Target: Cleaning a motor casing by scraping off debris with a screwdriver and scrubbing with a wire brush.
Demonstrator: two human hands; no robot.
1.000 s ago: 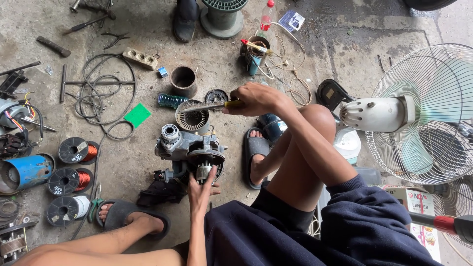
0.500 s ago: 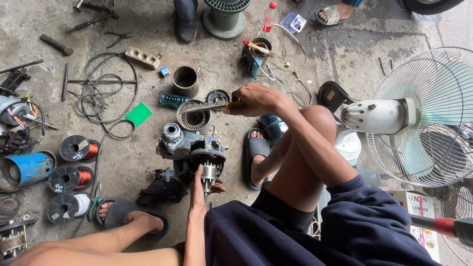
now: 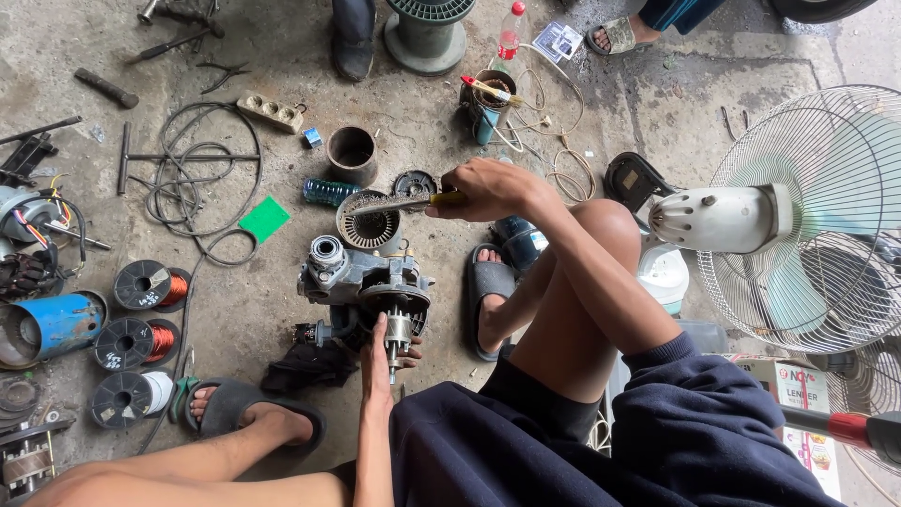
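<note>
Head view, looking down at a person crouched on a concrete floor: the left hand (image 3: 383,355) is clamped on the near end of a grey motor housing (image 3: 361,282), fingers closed around its shaft end, with the housing resting on the floor between the two sandalled feet. The right hand (image 3: 488,188) has its fingers wrapped tight around the yellow handle of a screwdriver (image 3: 405,202), whose blade lies roughly level and points left over a round ribbed fan cover (image 3: 368,225) just beyond the housing. Against the picture from half a second earlier, both hands and the housing sit in almost the same places; the screwdriver has hardly shifted, and the sandalled foot (image 3: 619,34) of another person at the top edge is slightly more in view. Around the work lie a green card (image 3: 264,219), a coil of black cable (image 3: 202,178), three wire spools (image 3: 141,338) at left and a white standing fan (image 3: 807,221) at right.
</note>
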